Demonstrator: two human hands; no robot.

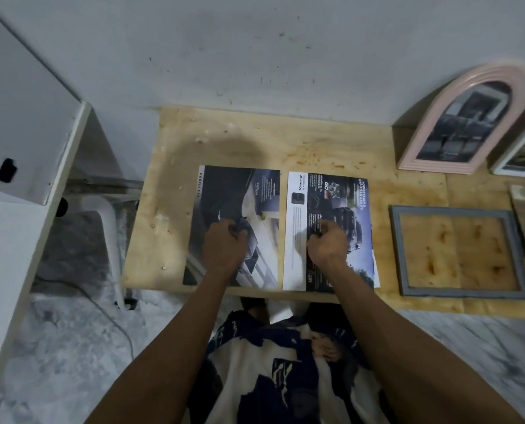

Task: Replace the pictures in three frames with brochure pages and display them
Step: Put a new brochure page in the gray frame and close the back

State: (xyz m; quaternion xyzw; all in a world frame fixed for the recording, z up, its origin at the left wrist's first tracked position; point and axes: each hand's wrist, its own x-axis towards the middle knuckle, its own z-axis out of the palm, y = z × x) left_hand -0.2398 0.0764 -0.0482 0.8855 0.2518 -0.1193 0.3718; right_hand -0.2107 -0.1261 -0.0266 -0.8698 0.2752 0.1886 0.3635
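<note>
Head view: curled hands (224, 240) (328, 240) rest on two brochure pages (240, 191)

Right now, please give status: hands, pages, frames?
Left hand and right hand curled, one on each brochure page. Grey frame flat, empty. Pink frame leaning, filled. Nothing in the way.

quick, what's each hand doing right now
Left hand: fingers curled, resting on the left brochure page.
Right hand: fingers curled, resting on the right brochure page; grip unclear.
</note>
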